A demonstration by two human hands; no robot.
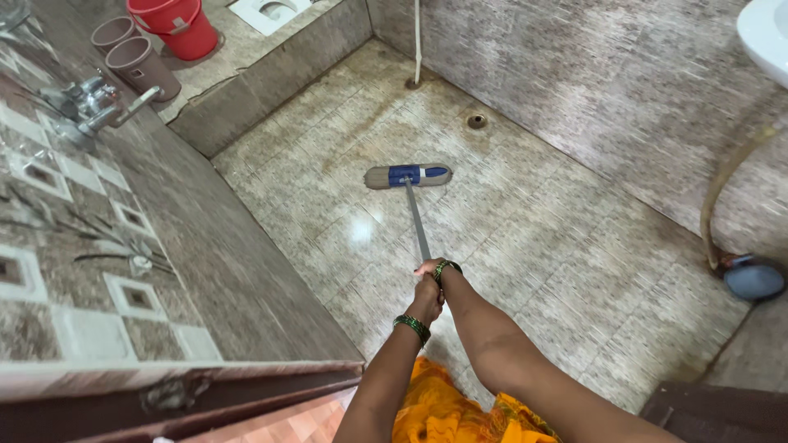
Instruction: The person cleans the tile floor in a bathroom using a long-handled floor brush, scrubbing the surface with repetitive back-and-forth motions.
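on the bathroom floor (525,238), both hands stacked on the mop handle (417,221): left hand (427,302) lower, fingers wrapped tight around the shaft; right hand (432,269) just above it, also closed on the shaft, green bangles on both wrists. mop head (408,175) lies flat on the tiles at 12 o'clock from the hands, near floor centre.

progress, as a judgement: glossy patch just left of the handle looks wet, so the middle seems at least partly covered. brownish staining runs from the mop head toward 12–1 o'clock, up to the floor drain (477,121) and the white pipe (418,41); that looks not yet cleaned. cannot tell for the rest.

edges: raised step (271,86) at 11 o'clock carrying a red bucket (176,25) and two brown mugs (144,66). tiled wall with tap (103,107) along 9 o'clock. wall at 1–3 o'clock, hose and blue object (753,279) at 3 o'clock. open room mostly toward 12–2 o'clock.
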